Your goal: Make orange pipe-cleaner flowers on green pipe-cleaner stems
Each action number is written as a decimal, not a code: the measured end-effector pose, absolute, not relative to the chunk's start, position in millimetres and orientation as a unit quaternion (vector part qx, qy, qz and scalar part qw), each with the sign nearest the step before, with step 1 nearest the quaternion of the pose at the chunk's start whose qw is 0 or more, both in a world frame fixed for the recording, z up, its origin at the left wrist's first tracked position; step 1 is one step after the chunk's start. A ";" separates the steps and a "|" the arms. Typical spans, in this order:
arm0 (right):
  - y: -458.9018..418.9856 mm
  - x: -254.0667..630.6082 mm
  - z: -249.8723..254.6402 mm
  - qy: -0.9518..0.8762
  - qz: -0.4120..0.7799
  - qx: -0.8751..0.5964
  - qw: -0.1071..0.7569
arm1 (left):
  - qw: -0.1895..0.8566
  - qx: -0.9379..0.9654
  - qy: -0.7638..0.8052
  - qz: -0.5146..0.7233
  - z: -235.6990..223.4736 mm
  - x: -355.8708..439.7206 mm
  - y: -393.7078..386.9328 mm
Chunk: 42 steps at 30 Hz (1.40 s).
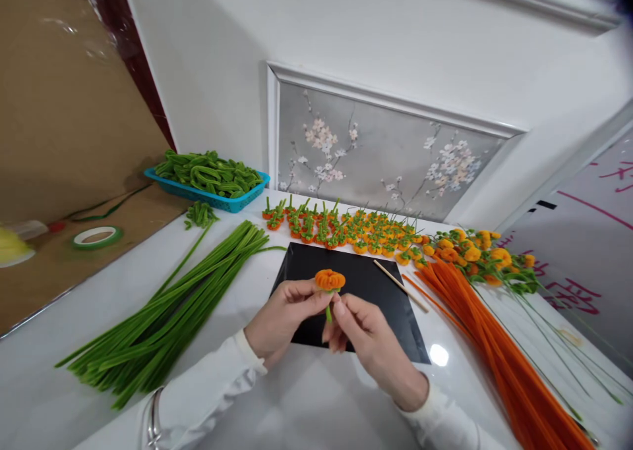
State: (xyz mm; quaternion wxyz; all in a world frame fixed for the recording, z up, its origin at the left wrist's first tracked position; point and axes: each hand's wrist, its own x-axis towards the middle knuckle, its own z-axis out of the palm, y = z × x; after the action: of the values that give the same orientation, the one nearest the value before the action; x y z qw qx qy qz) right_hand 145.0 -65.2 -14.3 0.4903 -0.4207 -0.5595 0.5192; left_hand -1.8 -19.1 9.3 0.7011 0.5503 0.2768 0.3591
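Between my two hands, above a black board (356, 265), is a small orange pipe-cleaner pumpkin (330, 279) with green pipe cleaner under it. My left hand (291, 308) pinches the pumpkin from the left, thumb and fingers closed at its base. Just below, my right hand (363, 331) has its thumb and fingertips pressed together on the green pipe-cleaner stem (329, 313), which hangs down from the pumpkin. The fingertips hide part of where the green meets the orange. On the board's right side lies a thin wooden stick (400, 285).
Green pipe cleaners (182, 311) lie at left, orange ones (494, 344) at right. Rows of small orange pumpkins (341, 226) line the back. A blue basket (208, 196) holds green coiled pieces. Orange flower-like bunches (475, 252) lie back right; green tape (97, 236) sits far left.
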 end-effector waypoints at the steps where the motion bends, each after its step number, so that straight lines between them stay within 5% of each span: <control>1: -65.4 150.0 -11.3 -0.580 0.443 -0.454 0.511 | 0.679 0.563 0.282 0.377 10.2 -2.0 -18.5; 7: -72.9 162.7 6.2 -0.683 0.043 -0.461 0.565 | 0.582 0.645 0.288 0.403 11.6 0.7 -20.8; 14: -73.6 156.7 7.9 -0.724 -0.043 -0.442 0.528 | 0.481 0.722 0.279 0.413 8.2 2.7 -24.4; 26: -70.1 165.5 3.6 -0.737 -0.021 -0.425 0.524 | 0.422 0.757 0.275 0.416 6.8 3.6 -23.1; 34: -67.7 172.8 1.5 -0.678 0.207 -0.453 0.541 | 0.418 0.755 0.272 0.425 -4.2 0.7 -13.1; 42: -67.4 170.9 1.3 -0.696 0.213 -0.478 0.491 | 0.454 0.751 0.293 0.380 -6.4 4.0 -9.4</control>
State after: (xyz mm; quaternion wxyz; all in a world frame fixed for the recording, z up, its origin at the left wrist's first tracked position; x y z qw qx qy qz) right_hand 170.9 -67.4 1.3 0.4914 -0.4782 -0.6962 0.2127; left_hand 4.0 -9.4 -6.4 0.4539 0.7508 0.2928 0.3802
